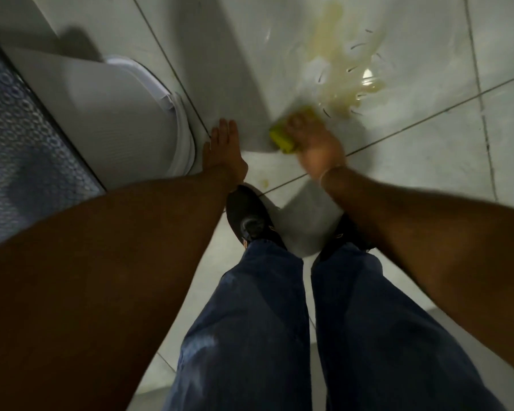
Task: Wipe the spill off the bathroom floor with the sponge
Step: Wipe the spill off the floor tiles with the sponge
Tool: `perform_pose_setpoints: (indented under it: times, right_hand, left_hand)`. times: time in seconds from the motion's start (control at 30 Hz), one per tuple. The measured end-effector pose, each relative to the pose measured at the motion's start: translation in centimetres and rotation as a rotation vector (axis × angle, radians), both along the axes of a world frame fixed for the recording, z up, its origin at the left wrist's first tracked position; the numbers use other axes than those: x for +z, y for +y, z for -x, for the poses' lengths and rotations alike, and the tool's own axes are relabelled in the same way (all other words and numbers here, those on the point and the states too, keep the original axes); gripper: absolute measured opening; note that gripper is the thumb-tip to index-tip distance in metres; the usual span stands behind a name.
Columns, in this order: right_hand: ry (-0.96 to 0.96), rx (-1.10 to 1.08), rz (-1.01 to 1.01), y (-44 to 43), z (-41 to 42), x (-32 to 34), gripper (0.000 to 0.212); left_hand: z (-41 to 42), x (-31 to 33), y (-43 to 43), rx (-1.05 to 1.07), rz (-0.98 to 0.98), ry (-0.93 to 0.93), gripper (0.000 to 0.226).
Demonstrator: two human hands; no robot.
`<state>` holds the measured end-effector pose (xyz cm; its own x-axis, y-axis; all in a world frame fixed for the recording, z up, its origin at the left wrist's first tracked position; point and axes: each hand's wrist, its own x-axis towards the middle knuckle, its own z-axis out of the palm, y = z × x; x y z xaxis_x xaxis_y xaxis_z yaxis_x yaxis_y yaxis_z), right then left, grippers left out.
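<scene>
Now: right hand (pixel 315 143) presses the yellow sponge (pixel 282 137) on the floor (pixel 428 161) beside the spill (pixel 339 81) | left hand (pixel 223 149) open, flat, bracing | risk: wet glossy tile could let that palm slip, or strokes smear the puddle wider | right fingers motion-blurred; spill's edge lost in glare.

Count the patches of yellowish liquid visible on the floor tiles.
2. The large yellowish spill spreads ahead of the yellow-green sponge under the right hand. A small yellowish spot lies beside the black shoe. More may be hidden under arms or legs.
</scene>
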<state>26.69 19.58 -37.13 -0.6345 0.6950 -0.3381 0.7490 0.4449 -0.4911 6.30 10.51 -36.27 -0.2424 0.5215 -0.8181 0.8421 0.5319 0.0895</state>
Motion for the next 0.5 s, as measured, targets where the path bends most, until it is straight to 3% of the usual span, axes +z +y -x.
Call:
perform_pose_setpoints:
  times: [0.1, 0.2, 0.37, 0.5]
  right_hand:
    - [0.130, 0.477, -0.096, -6.4, 0.5, -0.2, 0.038]
    - [0.031, 0.753, -0.231, -9.6, -0.5, -0.7, 0.030]
    - [0.074, 0.712, -0.354, -6.5, -3.5, -2.0, 0.033]
    - [-0.147, 0.368, -0.193, -0.2, -2.4, -2.9, 0.050]
  left_hand:
    - [-0.4, -0.2, 0.0, 0.013, 0.006, -0.025, 0.092]
    - [-0.9, -0.6, -0.1, 0.044, 0.003, -0.049, 0.091]
    - [-0.4, -1.5, -0.7, 0.043, -0.035, -0.027, 0.092]
    - [0.4, -1.8, -1.5, 0.063, -0.098, 0.009, 0.090]
